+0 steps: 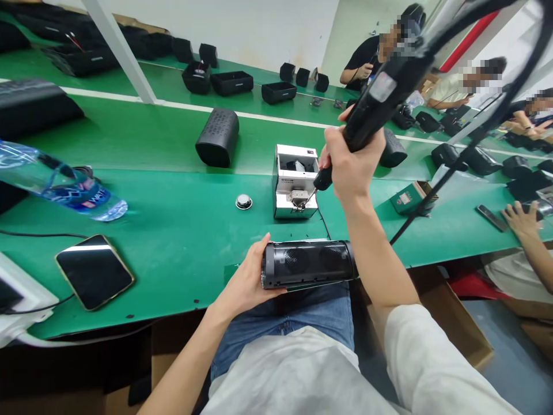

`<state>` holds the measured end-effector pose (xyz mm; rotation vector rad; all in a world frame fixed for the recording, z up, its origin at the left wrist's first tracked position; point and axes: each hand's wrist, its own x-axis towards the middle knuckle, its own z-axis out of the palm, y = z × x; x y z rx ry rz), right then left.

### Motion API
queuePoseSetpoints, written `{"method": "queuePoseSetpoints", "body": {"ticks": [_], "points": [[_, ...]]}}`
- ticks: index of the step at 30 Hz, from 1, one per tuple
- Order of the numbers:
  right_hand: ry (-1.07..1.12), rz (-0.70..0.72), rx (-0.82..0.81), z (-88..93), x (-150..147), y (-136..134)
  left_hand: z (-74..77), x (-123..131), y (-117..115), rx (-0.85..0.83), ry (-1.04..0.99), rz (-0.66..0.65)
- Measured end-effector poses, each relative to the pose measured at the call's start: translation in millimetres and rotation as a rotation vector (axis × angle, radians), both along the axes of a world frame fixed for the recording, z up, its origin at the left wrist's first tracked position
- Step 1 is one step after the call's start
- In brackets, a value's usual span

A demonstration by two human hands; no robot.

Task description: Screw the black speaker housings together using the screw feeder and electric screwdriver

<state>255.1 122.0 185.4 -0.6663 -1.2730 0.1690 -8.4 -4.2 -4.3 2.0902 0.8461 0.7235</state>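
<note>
My right hand is wrapped round a black electric screwdriver, its cable running up to the upper right. The tool's bit points down and left, its tip at the front of a small white screw feeder; whether a screw is on it I cannot tell. My left hand grips the left end of a black speaker lying on its side at the table's front edge. Left of the feeder lies a small round silver-rimmed part.
A dark speaker housing stands behind the feeder, with several more along the back. At left are a water bottle and a phone. A green box sits right. A co-worker's hand rests farther right.
</note>
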Motion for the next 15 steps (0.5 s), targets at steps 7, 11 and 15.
{"method": "queuePoseSetpoints", "body": {"ticks": [7,11,15], "points": [[-0.028,-0.083,0.0,9.2,-2.0,11.4,-0.2,-0.8,0.2,-0.005,-0.006,0.005],[-0.042,-0.084,-0.007,0.1,0.9,24.6,0.9,-0.4,-0.4,0.0,0.001,0.0],[-0.078,-0.075,-0.039,-9.5,3.3,28.2,-0.4,0.7,0.4,0.018,-0.016,-0.005]]}}
